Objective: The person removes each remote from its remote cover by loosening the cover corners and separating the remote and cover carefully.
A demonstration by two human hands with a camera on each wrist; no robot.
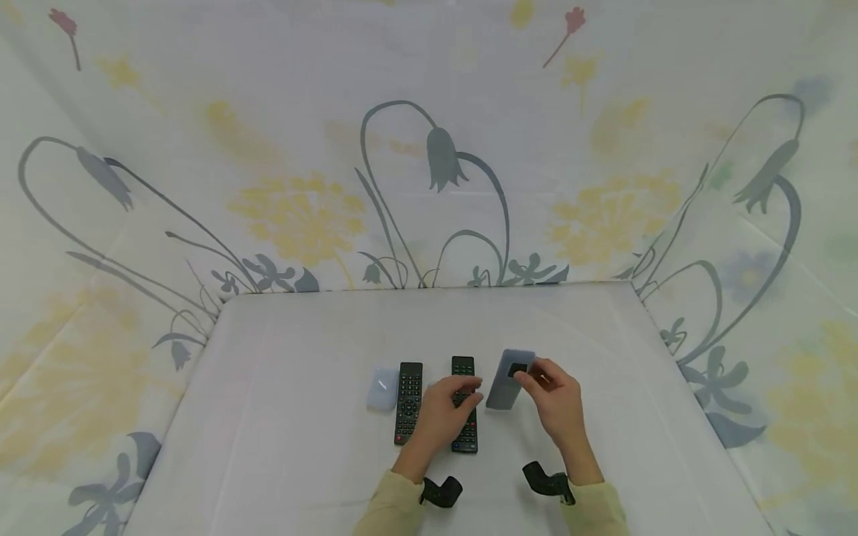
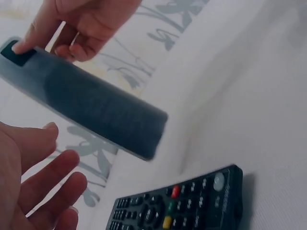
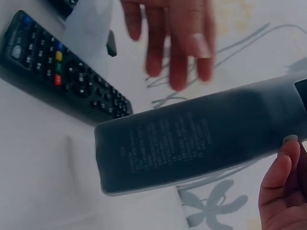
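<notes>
My right hand (image 1: 559, 406) pinches a remote control (image 3: 201, 139) in a translucent bluish cover near one end, thumb by a black square on it. The remote is raised and tilted, its back with faint printed lines facing the right wrist camera. My left hand (image 1: 445, 409) is close by, fingers loosely bent and apart from the raised remote, with nothing in its grasp. In the head view it overlaps a black remote (image 1: 464, 442) lying on the table. Another black remote (image 1: 410, 394) lies to the left, buttons up.
A flat pale-blue translucent piece (image 1: 383, 389) lies left of the black remotes. The table (image 1: 302, 447) has a white cover. Floral fabric (image 1: 429, 223) rises behind it and at both sides. A black wrist mount (image 1: 550, 480) sticks out from the right sleeve, another (image 1: 442, 492) from the left.
</notes>
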